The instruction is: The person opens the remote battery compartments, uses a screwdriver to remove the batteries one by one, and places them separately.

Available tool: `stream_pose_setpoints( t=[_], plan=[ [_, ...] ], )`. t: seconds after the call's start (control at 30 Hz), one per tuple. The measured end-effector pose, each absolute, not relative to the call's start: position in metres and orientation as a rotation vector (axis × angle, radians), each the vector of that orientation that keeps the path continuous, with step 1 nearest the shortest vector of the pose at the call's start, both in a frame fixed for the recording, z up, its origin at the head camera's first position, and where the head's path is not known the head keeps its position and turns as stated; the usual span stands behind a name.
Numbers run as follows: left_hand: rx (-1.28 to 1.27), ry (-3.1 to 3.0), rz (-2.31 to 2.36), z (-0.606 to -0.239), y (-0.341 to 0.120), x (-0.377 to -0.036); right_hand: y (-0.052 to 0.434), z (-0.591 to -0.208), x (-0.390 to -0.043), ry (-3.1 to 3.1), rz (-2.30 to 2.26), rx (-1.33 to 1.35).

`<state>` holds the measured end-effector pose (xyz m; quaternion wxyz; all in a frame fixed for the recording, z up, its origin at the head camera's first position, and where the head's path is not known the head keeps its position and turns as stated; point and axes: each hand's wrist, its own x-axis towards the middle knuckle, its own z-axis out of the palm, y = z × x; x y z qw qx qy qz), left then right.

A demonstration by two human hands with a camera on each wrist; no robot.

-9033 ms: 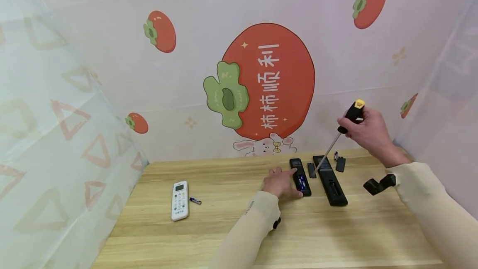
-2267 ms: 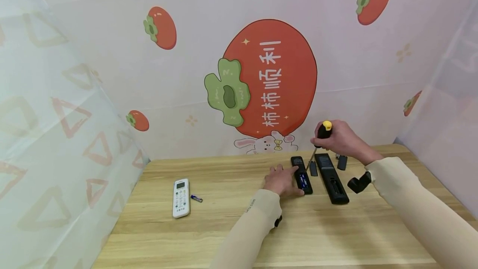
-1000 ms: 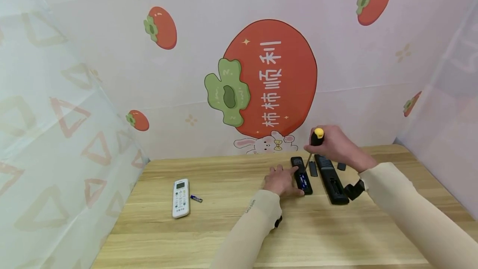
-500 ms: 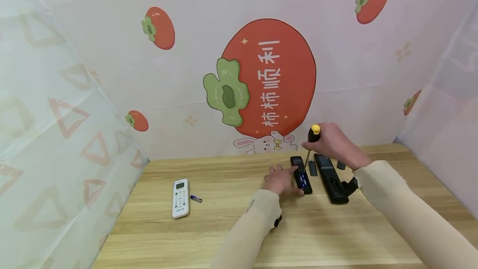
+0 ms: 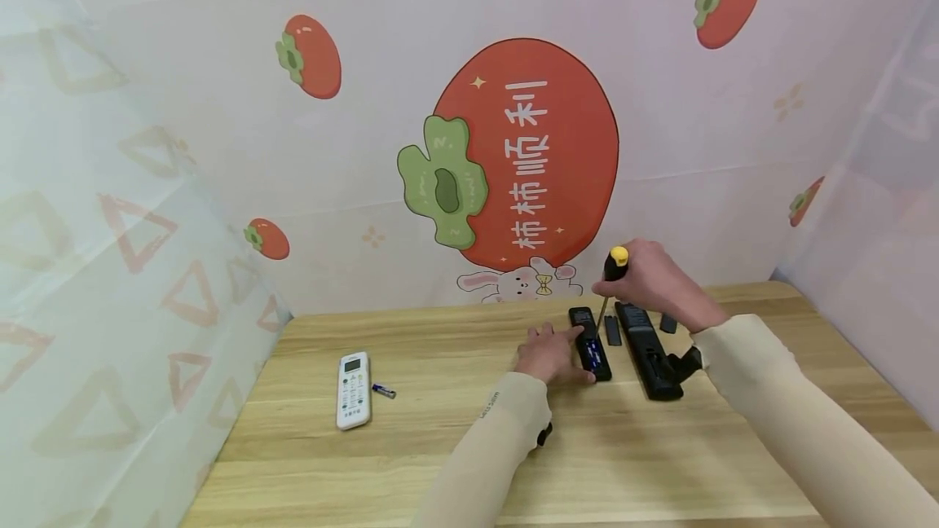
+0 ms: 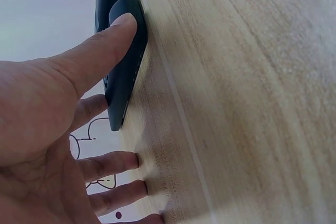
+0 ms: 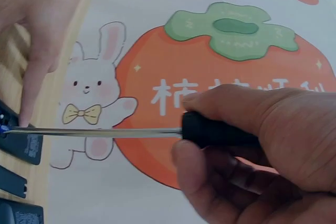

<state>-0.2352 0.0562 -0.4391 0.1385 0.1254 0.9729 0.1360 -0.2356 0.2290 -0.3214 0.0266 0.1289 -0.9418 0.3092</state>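
A small black remote control (image 5: pixel 583 319) lies back side up, with blue batteries (image 5: pixel 593 354) in its uncovered compartment. My left hand (image 5: pixel 546 357) steadies it: the thumb rests on its near end and the index finger touches it farther up. In the left wrist view the other fingertips rest on the tabletop. My right hand (image 5: pixel 655 279) grips the black and yellow handle of a screwdriver (image 5: pixel 616 265). Its long shaft slants down to the compartment's far end, and in the right wrist view the screwdriver (image 7: pixel 105 132) meets the batteries there. The exact tip contact is too small to tell.
Right of it lie a battery cover (image 5: pixel 613 331), a larger black remote (image 5: pixel 637 335) with its compartment uncovered, and another cover (image 5: pixel 668 323) partly behind the right hand. A white remote (image 5: pixel 354 389) and a loose battery (image 5: pixel 384 390) lie at left on the wooden table (image 5: pixel 308 471).
The right hand has brought the screwdriver left and down from above the larger remote to the small remote's batteries; over the last half second it barely moves. The left hand stays put.
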Motion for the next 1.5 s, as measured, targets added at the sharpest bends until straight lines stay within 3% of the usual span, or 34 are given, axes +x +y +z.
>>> stream_pose_setpoints(
  t=[0.37,0.83,1.07,1.5],
  plan=[
    [0.356,2.819,0.412,-0.440,0.056,-0.235,0.225,-0.317,-0.234,-2.934,0.878,0.507],
    [0.371,2.820,0.389,-0.441,0.058,-0.234,0.233,-0.352,-0.196,-2.639,0.834,0.433],
    [0.367,2.816,0.396,-0.441,0.057,-0.235,0.236,-0.358,-0.197,-2.595,0.851,0.432],
    [0.360,2.818,0.414,-0.440,0.057,-0.234,0.237,-0.345,-0.210,-2.679,0.862,0.679]
  ],
)
